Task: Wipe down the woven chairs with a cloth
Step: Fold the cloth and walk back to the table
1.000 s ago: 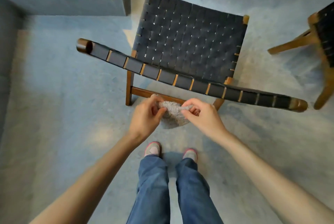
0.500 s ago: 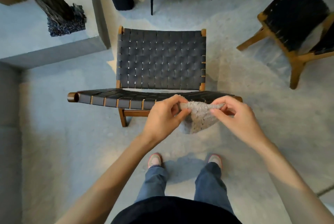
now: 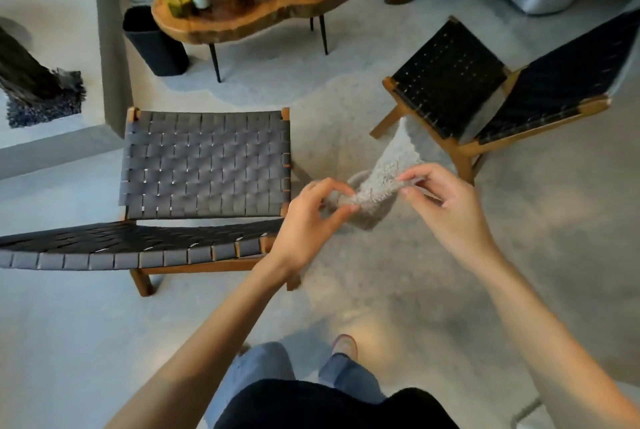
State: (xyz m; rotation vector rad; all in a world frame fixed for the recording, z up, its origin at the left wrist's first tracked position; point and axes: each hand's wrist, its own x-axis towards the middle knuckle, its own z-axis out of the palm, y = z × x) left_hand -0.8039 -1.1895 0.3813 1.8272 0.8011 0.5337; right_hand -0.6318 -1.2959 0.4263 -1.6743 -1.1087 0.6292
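Observation:
A fluffy grey cloth (image 3: 379, 182) hangs in the air between my hands, one corner flipped up and away. My left hand (image 3: 308, 220) pinches its left end with thumb and fingers. My right hand (image 3: 446, 207) pinches its right edge. A woven chair (image 3: 204, 165) with dark straps and a wooden frame stands at the left, its backrest nearest me, just left of my left hand. A second woven chair (image 3: 485, 89) stands at the right, beyond my right hand.
A live-edge wooden side table (image 3: 287, 2) with a cup and small items stands behind the chairs, a black bin (image 3: 152, 44) beside it. A grey step (image 3: 52, 141) with a dark sculpture sits at the left. My feet are on the concrete floor (image 3: 415, 290).
My view has swung up and to the right, so the first chair slid left and the second chair came into full view. Both hands moved right with the cloth, whose corner flipped upward.

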